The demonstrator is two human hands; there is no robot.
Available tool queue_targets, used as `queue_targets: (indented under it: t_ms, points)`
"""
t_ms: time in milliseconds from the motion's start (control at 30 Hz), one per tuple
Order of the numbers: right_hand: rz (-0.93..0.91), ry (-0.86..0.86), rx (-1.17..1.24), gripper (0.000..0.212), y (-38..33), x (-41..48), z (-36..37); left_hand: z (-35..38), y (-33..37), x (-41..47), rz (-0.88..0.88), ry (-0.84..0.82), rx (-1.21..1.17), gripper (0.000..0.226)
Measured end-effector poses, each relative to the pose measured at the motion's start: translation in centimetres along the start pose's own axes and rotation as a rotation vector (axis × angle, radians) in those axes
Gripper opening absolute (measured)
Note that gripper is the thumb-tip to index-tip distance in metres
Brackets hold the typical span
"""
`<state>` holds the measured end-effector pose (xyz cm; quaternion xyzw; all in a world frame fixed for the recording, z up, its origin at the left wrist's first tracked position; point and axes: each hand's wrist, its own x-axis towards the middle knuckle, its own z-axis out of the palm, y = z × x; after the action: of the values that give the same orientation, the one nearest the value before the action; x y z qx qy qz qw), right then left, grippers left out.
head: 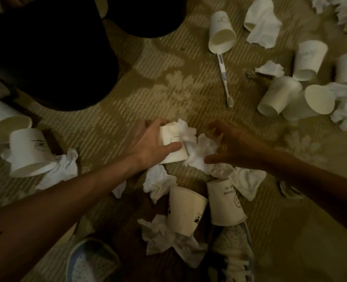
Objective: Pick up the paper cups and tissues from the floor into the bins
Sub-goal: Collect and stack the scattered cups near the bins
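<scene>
My left hand [152,141] grips a white paper cup [173,151] lying on the carpet at the centre, thumb across its side. A crumpled tissue [186,131] sticks out of the cup's far end. My right hand [232,145] hovers just to the right, fingers spread over another crumpled tissue [201,153], thumb touching its near edge. Two black bins stand at the upper left: a large one [52,53] and a second [148,15] behind it. Two more cups [186,212] [225,202] lie near my feet among tissues.
Several cups and tissues lie at the right [278,96] and two cups at the left [29,151]. A toothbrush [224,78] lies on the carpet beyond my hands. My shoes [233,253] are at the bottom edge. Open carpet [158,94] lies between hands and bins.
</scene>
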<state>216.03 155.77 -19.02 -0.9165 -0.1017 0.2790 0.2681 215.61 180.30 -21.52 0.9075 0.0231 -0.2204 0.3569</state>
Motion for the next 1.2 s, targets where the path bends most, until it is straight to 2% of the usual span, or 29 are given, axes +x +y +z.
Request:
queue_targets:
  t_ms: [67,167,300,467,533,567,633,700,833,1033,1100,1200]
  points:
    - [0.076,-0.034,-0.129,0.071,1.6,-1.3,-0.8,0.2,-0.2,-0.1,0.005,0.014,0.021,0.07]
    - [0.215,-0.127,-0.321,0.073,4.4,-3.8,-0.7,0.9,0.2,-0.1,-0.022,0.018,-0.036,0.07]
    - [0.246,-0.118,-0.319,0.075,6.8,-5.4,0.8,2.0,1.5,-0.1,-0.018,0.029,-0.106,0.069]
    - [0.26,-0.065,-0.185,0.026,8.2,-5.9,1.2,2.2,1.9,-0.6,-0.01,0.01,-0.081,0.071]
    - [0.277,-0.064,-0.161,0.021,8.5,-6.2,0.7,1.8,2.0,-0.7,-0.022,-0.03,-0.099,0.067]
    - [0.289,-0.056,-0.102,0.019,8.5,-6.2,0.2,1.5,2.0,-0.6,-0.028,-0.033,-0.137,0.057]
    - [0.324,-0.027,0.142,0.015,8.1,-5.8,-0.9,1.0,1.9,-0.5,-0.071,-0.017,-0.226,0.04]
    - [0.338,0.03,0.347,0.011,6.9,-5.2,-1.7,0.5,1.7,-0.4,-0.129,-0.001,-0.29,0.041]
    - [0.307,0.113,0.494,0.014,4.3,-3.7,-1.8,-0.5,1.1,-0.7,-0.176,0.026,-0.341,0.045]
    - [0.251,0.051,0.513,0.014,1.4,-2.4,-0.4,-0.8,0.2,-1.3,-0.192,0.025,-0.355,0.044]
    - [0.237,0.054,0.509,0.023,0.8,-1.9,0.1,-1.1,-0.1,-1.5,-0.199,0.029,-0.373,0.042]
    - [0.186,0.051,0.344,0.051,0.4,-1.5,1.5,-2.0,-1.0,-1.9,-0.22,0.043,-0.389,0.045]
